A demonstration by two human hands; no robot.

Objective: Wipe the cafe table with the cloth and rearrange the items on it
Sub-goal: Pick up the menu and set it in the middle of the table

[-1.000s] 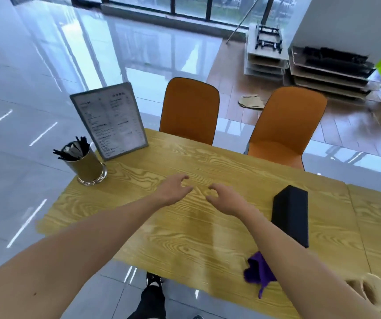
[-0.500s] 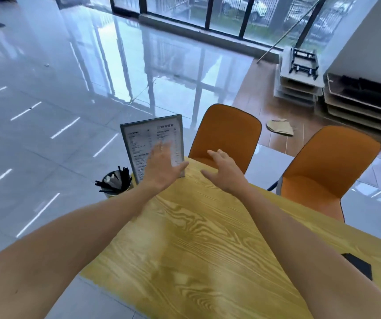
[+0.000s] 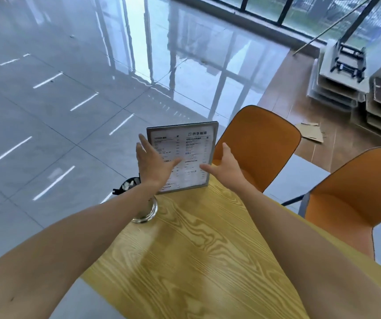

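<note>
Stood upright at the far corner of the table point(image 3: 198, 254), the menu stand point(image 3: 186, 155), print facing the seat side, probably so a guest could read it. Sat just beside it near the left edge, a metal cup point(image 3: 144, 210) of dark sticks, half hidden under the left forearm. Seemingly parked there together as the table's fixed set, and likely due for lifting clear ahead of wiping. No cloth in sight here.

Reached forward with both arms nearly straight. Left hand point(image 3: 153, 165) raised in front of the stand's left edge, palm turned inward, fingers spread and holding nothing. Right hand point(image 3: 225, 165) low by the right edge, fingers splayed, thumb pointing at the print, also empty. Contact with the frame impossible to tell.
</note>
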